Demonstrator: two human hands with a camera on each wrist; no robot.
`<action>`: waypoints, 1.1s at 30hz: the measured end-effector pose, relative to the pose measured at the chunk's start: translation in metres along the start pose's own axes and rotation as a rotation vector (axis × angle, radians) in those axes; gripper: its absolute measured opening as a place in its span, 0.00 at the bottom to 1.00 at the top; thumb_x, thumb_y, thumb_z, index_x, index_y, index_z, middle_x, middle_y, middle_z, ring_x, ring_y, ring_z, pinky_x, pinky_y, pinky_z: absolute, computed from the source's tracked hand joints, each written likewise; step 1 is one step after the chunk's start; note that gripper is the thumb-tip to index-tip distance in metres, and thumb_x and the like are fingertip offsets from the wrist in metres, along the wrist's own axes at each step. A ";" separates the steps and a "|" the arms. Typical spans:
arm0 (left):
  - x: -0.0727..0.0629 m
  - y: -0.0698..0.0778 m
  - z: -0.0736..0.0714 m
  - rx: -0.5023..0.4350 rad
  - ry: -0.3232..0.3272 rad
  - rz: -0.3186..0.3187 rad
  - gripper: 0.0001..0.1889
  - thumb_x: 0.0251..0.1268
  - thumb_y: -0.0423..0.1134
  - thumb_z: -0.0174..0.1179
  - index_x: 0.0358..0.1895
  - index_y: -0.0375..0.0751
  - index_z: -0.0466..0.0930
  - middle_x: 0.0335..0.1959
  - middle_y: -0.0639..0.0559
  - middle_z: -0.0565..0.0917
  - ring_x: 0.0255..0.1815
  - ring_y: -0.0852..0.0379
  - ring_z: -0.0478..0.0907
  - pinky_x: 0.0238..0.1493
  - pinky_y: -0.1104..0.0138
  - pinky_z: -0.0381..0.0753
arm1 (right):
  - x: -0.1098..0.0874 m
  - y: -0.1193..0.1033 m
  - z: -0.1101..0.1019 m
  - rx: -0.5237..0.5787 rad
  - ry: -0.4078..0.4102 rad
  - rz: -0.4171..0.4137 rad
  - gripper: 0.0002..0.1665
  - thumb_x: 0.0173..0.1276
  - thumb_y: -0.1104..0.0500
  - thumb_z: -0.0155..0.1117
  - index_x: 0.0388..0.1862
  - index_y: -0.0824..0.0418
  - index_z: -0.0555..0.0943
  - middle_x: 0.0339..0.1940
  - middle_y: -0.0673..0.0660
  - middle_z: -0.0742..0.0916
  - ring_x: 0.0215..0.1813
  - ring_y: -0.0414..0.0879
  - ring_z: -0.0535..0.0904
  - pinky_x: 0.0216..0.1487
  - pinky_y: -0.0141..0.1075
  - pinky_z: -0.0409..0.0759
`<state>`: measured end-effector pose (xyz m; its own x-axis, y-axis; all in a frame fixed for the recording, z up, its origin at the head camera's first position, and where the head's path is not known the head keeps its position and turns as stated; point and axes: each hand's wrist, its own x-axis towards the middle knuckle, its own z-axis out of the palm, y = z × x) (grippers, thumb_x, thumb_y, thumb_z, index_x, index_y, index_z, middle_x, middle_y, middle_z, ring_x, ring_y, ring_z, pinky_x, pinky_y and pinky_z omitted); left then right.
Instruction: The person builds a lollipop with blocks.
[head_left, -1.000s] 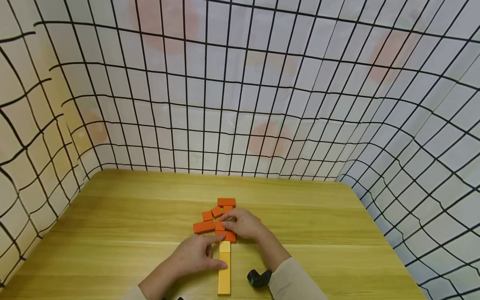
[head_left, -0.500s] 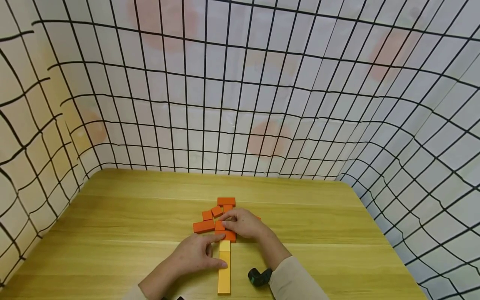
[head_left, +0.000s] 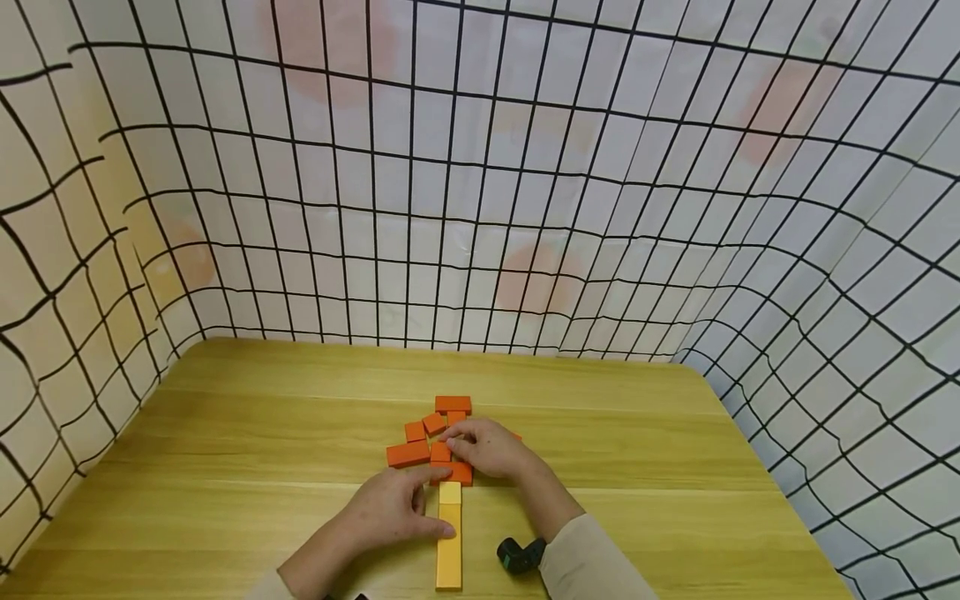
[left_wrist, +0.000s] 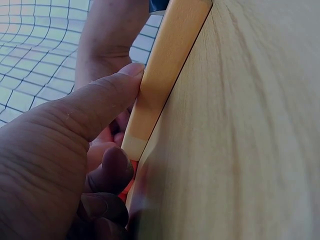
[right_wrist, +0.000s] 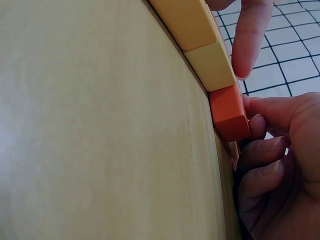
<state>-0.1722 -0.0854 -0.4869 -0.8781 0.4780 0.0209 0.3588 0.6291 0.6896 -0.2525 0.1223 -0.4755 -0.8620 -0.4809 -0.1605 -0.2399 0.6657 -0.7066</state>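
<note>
In the head view a long yellow block [head_left: 449,562] and a pale yellow block [head_left: 450,493] lie end to end, meeting an orange block [head_left: 462,475] laid crosswise. My left hand [head_left: 386,508] spans this row from the left: its thumb touches the long yellow block and its straight index finger reaches the crosswise block. Just beyond, my right hand [head_left: 491,447] holds a small orange block [head_left: 440,452] at its edge with thumb and index finger. Its other fingers are curled in the right wrist view, beside the crosswise block [right_wrist: 230,116]. The right hand hides part of the blocks.
Several orange blocks lie around, including a long one [head_left: 407,454] at left and another [head_left: 453,404] at the far end. A dark curved object [head_left: 519,556] sits by the right sleeve. Black-gridded cloth [head_left: 465,250] rises behind the wooden table [head_left: 262,433].
My right thumb has shifted slightly to the right, so a little more of the small orange block shows. My left hand and the yellow blocks stay in place.
</note>
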 end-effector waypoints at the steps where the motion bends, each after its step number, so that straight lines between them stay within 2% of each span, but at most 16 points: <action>1: 0.000 0.000 0.000 -0.002 0.001 0.000 0.41 0.48 0.63 0.77 0.67 0.50 0.79 0.16 0.66 0.73 0.17 0.69 0.67 0.23 0.70 0.65 | 0.000 0.000 0.000 0.011 0.001 -0.003 0.14 0.81 0.51 0.55 0.56 0.46 0.86 0.59 0.52 0.85 0.53 0.46 0.78 0.58 0.48 0.77; 3: 0.000 0.000 0.000 -0.002 0.004 0.000 0.42 0.48 0.63 0.77 0.67 0.50 0.79 0.16 0.66 0.73 0.18 0.69 0.67 0.23 0.71 0.66 | -0.001 -0.001 0.000 0.024 0.005 -0.003 0.15 0.82 0.51 0.54 0.57 0.47 0.85 0.56 0.51 0.85 0.52 0.45 0.77 0.56 0.47 0.76; 5: -0.001 0.000 0.000 -0.005 0.006 0.000 0.44 0.48 0.63 0.77 0.69 0.49 0.77 0.16 0.66 0.73 0.18 0.69 0.67 0.23 0.71 0.66 | -0.001 -0.001 0.000 0.047 0.006 -0.004 0.15 0.82 0.52 0.52 0.57 0.48 0.84 0.47 0.52 0.85 0.46 0.44 0.77 0.51 0.44 0.76; 10: -0.001 -0.001 -0.001 -0.017 0.009 -0.004 0.50 0.48 0.64 0.77 0.75 0.47 0.71 0.14 0.66 0.72 0.16 0.69 0.67 0.21 0.71 0.65 | -0.001 -0.001 0.002 0.121 0.010 0.007 0.16 0.84 0.54 0.49 0.58 0.52 0.83 0.28 0.52 0.78 0.29 0.44 0.71 0.34 0.36 0.70; 13: -0.001 -0.001 -0.001 -0.024 0.009 0.001 0.52 0.47 0.64 0.77 0.76 0.46 0.69 0.14 0.65 0.72 0.15 0.69 0.67 0.20 0.71 0.66 | -0.001 0.000 0.003 0.135 0.020 0.013 0.16 0.84 0.54 0.48 0.59 0.53 0.82 0.27 0.50 0.78 0.27 0.43 0.70 0.30 0.34 0.69; 21: 0.001 -0.001 -0.002 -0.037 -0.018 -0.006 0.54 0.47 0.63 0.77 0.77 0.41 0.66 0.16 0.65 0.75 0.17 0.68 0.70 0.22 0.70 0.68 | -0.002 0.002 0.002 0.146 0.037 0.016 0.16 0.84 0.54 0.47 0.58 0.52 0.82 0.27 0.51 0.79 0.27 0.43 0.71 0.30 0.34 0.68; 28: 0.002 -0.002 -0.001 -0.021 -0.023 -0.035 0.55 0.45 0.65 0.77 0.77 0.42 0.67 0.16 0.65 0.75 0.17 0.67 0.70 0.22 0.69 0.68 | -0.005 0.005 -0.004 0.260 0.042 0.093 0.17 0.85 0.52 0.46 0.58 0.51 0.82 0.26 0.54 0.80 0.21 0.45 0.74 0.26 0.35 0.76; 30: 0.003 -0.002 -0.001 -0.019 -0.023 -0.042 0.55 0.45 0.65 0.77 0.77 0.43 0.67 0.16 0.64 0.75 0.17 0.66 0.70 0.22 0.69 0.67 | -0.004 0.006 -0.007 0.239 0.075 0.106 0.16 0.85 0.51 0.48 0.57 0.51 0.82 0.26 0.54 0.80 0.22 0.45 0.74 0.26 0.36 0.76; 33: 0.003 -0.002 -0.001 -0.022 -0.025 -0.054 0.55 0.45 0.66 0.77 0.77 0.44 0.67 0.15 0.64 0.75 0.17 0.66 0.70 0.21 0.69 0.67 | -0.002 0.005 -0.011 0.112 0.152 0.091 0.14 0.82 0.51 0.52 0.54 0.51 0.83 0.29 0.53 0.82 0.25 0.45 0.74 0.30 0.37 0.75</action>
<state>-0.1758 -0.0855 -0.4875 -0.8877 0.4591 -0.0350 0.3035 0.6407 0.7053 -0.2572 0.1330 -0.4715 -0.9372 -0.3245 -0.1279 -0.1138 0.6311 -0.7673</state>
